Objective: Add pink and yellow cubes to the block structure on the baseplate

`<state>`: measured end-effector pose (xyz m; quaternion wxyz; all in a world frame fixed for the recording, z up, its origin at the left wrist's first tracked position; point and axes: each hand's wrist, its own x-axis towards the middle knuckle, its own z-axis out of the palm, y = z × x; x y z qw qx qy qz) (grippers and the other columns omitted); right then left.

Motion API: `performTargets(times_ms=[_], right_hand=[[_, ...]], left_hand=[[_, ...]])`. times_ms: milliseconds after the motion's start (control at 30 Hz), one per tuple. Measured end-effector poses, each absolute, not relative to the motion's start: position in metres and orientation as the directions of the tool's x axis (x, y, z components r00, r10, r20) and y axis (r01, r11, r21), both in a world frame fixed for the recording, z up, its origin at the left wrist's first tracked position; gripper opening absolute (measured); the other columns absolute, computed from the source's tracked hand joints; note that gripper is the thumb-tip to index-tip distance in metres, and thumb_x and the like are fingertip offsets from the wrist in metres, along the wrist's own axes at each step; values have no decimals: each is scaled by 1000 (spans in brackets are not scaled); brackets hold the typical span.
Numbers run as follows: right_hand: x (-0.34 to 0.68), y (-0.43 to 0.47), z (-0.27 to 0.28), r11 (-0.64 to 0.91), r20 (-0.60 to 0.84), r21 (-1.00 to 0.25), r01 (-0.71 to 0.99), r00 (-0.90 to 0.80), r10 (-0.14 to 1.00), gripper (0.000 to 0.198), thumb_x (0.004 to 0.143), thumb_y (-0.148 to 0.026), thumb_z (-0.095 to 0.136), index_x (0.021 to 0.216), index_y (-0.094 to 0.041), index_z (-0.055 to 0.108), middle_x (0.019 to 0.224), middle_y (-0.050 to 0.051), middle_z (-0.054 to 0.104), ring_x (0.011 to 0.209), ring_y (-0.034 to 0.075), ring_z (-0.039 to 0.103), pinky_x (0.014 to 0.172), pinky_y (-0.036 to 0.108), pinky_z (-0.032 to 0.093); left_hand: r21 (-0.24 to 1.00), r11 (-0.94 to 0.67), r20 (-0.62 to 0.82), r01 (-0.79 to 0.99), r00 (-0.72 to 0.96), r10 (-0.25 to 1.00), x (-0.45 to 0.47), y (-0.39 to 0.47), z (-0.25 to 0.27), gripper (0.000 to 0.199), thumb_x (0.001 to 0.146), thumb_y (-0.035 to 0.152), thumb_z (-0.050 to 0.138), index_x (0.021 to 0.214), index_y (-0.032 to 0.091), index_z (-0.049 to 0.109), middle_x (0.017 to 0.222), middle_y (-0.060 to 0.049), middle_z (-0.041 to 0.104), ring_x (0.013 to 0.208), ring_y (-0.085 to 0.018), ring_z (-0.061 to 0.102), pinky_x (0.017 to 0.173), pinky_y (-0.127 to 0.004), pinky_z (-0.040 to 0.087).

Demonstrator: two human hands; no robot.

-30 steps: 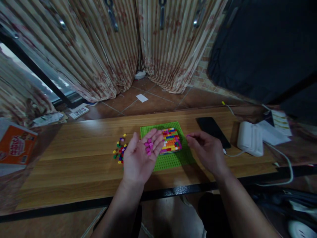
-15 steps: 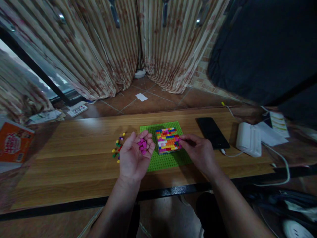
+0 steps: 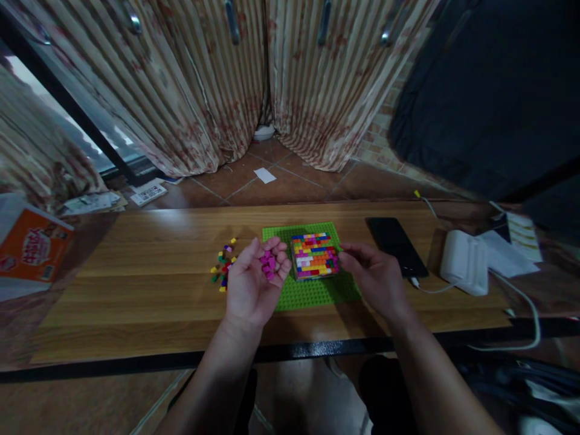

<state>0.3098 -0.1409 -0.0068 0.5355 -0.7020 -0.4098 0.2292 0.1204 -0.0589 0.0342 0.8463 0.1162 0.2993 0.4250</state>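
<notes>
My left hand is palm up and cupped, its curled fingers holding several small magenta toy bricks. In front of me is a low block of multicoloured building bricks, rows of many colours fixed on a green studded baseplate. My right hand is just off the block's right edge. Its thumb and index tips look slightly apart, and I see no brick between them. Magenta bricks show at that edge of the block, close to the fingertips.
Loose coloured bricks lie scattered left of my left hand on the wooden table. To the right are a black phone with a cable and a white device. An orange and white box stands far left.
My right hand has drawn back slightly to the right from the block's edge. My left hand keeps the magenta bricks. The whole view has shifted a little.
</notes>
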Motion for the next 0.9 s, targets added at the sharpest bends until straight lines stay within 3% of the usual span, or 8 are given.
performTargets(times_ms=[133,300,400,633,733,900], right_hand=[[309,-135,-10,-85,60,-970,226,566,823,32,79,-43,66,94,-15,71,81,6,74,68,19,68,62,31,55],[307,-129,-13,-125,30,-966,226,579,815,36,77,-47,66,93,-15,71,80,7,74,69,20,68,63,32,54],[306,-129,-13,-158,88,-918,363,577,812,38,82,-49,61,93,-14,71,82,8,74,69,21,67,63,32,52],[301,-129,-8,-139,353,-671,729,478,804,39,93,-45,45,91,-17,72,82,10,73,71,22,66,63,31,48],[298,-129,-9,-144,398,-604,784,453,797,38,94,-43,43,92,-18,71,84,11,73,73,23,67,65,32,48],[294,-128,-12,-147,402,-624,768,476,782,37,94,-42,44,93,-17,71,86,11,73,76,24,67,68,33,48]], left_hand=[[459,609,-400,-647,461,792,120,-59,34,26,88,30,53,83,10,69,76,-8,67,69,-11,61,66,-21,52],[452,611,-403,-650,462,790,119,-59,34,27,88,30,52,83,10,69,77,-8,67,69,-11,61,67,-21,52],[452,611,-401,-650,463,790,118,-58,34,28,88,30,51,82,10,69,76,-7,67,68,-11,61,67,-21,52],[452,608,-390,-653,468,793,117,-59,34,25,87,30,54,82,10,69,75,-7,66,68,-11,61,65,-21,52],[452,607,-398,-654,461,793,116,-59,34,25,87,30,54,83,10,69,75,-7,67,67,-10,61,65,-21,52],[446,616,-396,-650,474,786,118,-60,33,27,87,31,53,82,10,69,75,-7,66,67,-11,60,65,-21,51]])
